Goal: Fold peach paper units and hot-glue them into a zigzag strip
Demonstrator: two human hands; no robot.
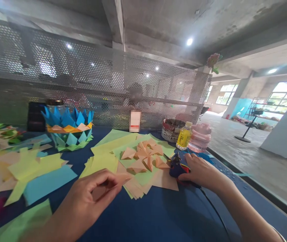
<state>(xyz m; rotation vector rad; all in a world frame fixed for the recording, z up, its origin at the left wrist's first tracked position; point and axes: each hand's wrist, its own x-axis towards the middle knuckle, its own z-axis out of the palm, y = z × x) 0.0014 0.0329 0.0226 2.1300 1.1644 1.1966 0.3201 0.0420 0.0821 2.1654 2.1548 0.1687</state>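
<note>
Pinching a folded peach paper piece point(113, 179) in my left hand point(88, 198), fingers closed on its edge, I hold it low over the blue table point(158, 215). My right hand point(199, 171) wraps the dark blue glue gun point(177, 166) beside the pile of folded peach triangles point(143, 158). I judge this the gluing step; next comes bringing nozzle and fold together carefully.
</note>
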